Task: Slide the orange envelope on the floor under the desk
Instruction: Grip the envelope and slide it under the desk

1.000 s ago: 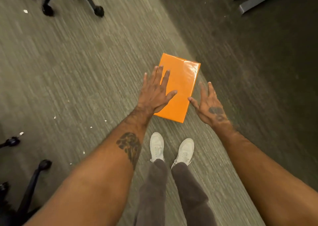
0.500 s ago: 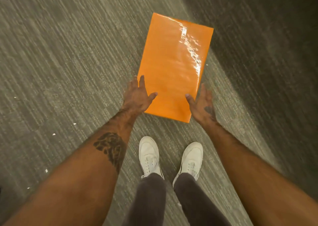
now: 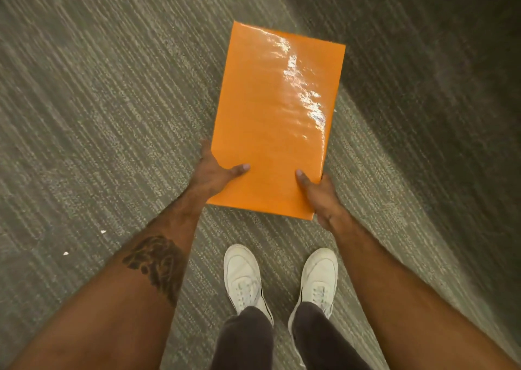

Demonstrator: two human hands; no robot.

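One glossy orange envelope [image 3: 275,121] is gripped at its near corners by two hands, left hand [image 3: 214,176] and right hand [image 3: 320,196], thumbs on top, above the grey carpet floor [image 3: 98,101] and two white shoes [image 3: 244,276].

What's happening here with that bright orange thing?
A person is standing on grey carpet and holding an orange envelope by its near end with both bare hands. The left hand grips the left corner and the right hand grips the right corner, each with the thumb on top. The envelope is glossy and catches the light. The person's white shoes show just below it. No desk is in view, so sliding it underneath is not yet done.
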